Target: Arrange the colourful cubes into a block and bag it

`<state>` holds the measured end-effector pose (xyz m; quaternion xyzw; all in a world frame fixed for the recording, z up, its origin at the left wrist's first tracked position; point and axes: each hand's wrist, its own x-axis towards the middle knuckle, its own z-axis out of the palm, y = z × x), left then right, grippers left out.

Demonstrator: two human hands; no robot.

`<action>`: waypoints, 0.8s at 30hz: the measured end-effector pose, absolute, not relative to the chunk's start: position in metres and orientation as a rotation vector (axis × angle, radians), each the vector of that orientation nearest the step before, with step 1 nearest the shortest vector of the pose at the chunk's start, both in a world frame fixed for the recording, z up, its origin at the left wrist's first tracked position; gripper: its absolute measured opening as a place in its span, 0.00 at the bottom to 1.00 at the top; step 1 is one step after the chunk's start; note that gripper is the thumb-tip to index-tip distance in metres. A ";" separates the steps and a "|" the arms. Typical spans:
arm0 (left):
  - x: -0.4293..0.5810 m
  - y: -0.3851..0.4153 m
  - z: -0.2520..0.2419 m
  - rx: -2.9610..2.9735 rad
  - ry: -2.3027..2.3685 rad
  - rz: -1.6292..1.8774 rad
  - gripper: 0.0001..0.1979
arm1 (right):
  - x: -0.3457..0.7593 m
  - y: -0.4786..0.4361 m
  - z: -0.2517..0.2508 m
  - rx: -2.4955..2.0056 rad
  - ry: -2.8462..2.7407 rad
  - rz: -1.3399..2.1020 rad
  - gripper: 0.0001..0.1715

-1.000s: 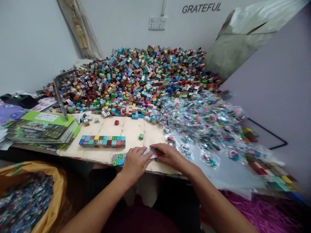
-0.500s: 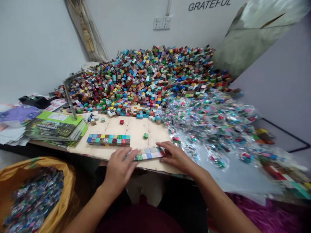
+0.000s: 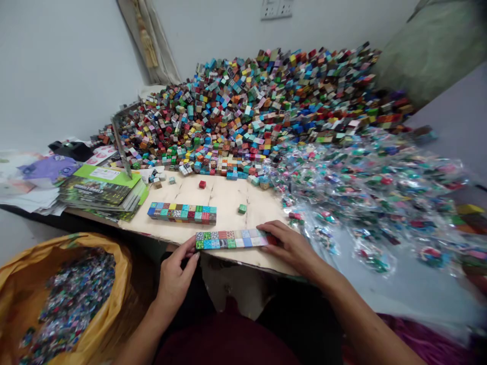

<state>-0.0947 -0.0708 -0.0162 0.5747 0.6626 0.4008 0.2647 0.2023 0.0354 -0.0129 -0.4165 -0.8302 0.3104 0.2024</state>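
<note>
A block of small patterned cubes [image 3: 232,239], two rows wide on top, lies along the table's front edge between my hands. The fingers of my left hand [image 3: 177,271] close on its left end, thumb in front and fingers behind. At the other end, my right hand [image 3: 291,248] grips the block the same way and covers its reddish end cubes. Behind and to the left rests a second block of cubes [image 3: 182,213], untouched. A loose green cube [image 3: 242,208] and a red cube [image 3: 202,184] lie on the pale board [image 3: 224,195].
A big heap of loose cubes [image 3: 243,111] fills the back. Clear bags of small pieces [image 3: 365,187] cover the right side. Green booklets [image 3: 101,190] are stacked at left, near a black tape dispenser [image 3: 71,150]. A yellow-lined bin [image 3: 124,268] stands lower left.
My left hand has slid left to the block's end, uncovering its left cubes. My right hand stays on the right end. The view has shifted down and left.
</note>
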 end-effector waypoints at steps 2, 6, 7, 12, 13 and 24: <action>-0.092 -0.071 -0.016 1.560 1.803 1.102 0.19 | 0.203 0.036 -0.012 -1.159 -2.332 0.862 0.22; -0.092 -0.070 -0.017 1.555 1.791 1.143 0.18 | 0.206 0.037 -0.009 -1.203 -2.446 0.703 0.23; -0.093 -0.070 -0.018 1.543 1.784 1.153 0.18 | 0.206 0.037 -0.007 -1.238 -2.476 0.616 0.24; -0.100 -0.072 -0.021 1.525 1.728 1.141 0.19 | 0.175 0.031 0.008 -1.257 -2.526 0.365 0.33; -0.100 -0.073 -0.021 1.532 1.725 1.132 0.19 | 0.164 0.030 0.011 -1.218 -2.555 0.385 0.32; -0.099 -0.075 -0.023 1.640 1.710 1.098 0.20 | 0.110 0.032 0.013 -1.213 -2.667 0.507 0.23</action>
